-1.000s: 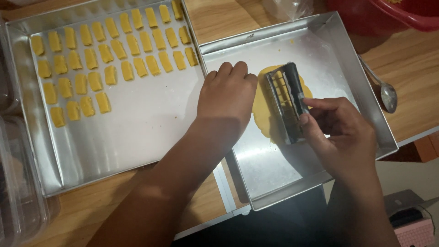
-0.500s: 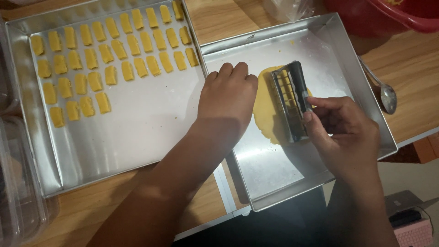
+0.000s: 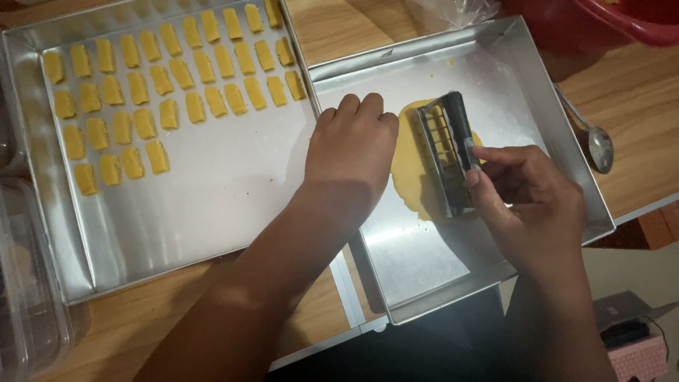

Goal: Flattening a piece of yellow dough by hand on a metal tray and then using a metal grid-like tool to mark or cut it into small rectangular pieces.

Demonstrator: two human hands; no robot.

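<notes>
A flat sheet of yellow dough (image 3: 408, 166) lies in the right metal tray (image 3: 424, 262). My right hand (image 3: 527, 201) grips a long metal multi-slot cutter (image 3: 447, 152) that is pressed down on the dough. My left hand (image 3: 351, 152) rests palm down on the tray floor just left of the dough, fingers together, holding nothing. The left metal tray (image 3: 212, 205) holds several rows of small cut yellow dough pieces (image 3: 170, 71) across its far half.
A metal spoon (image 3: 594, 138) lies on the wooden table (image 3: 636, 92) to the right of the tray. A red bowl (image 3: 622, 21) stands at the far right. A clear plastic container (image 3: 21, 283) sits at the left edge. A pink object (image 3: 636, 346) lies below at the right.
The cutter and my right hand have shifted slightly on the dough. My left hand has stayed flat in the same spot.
</notes>
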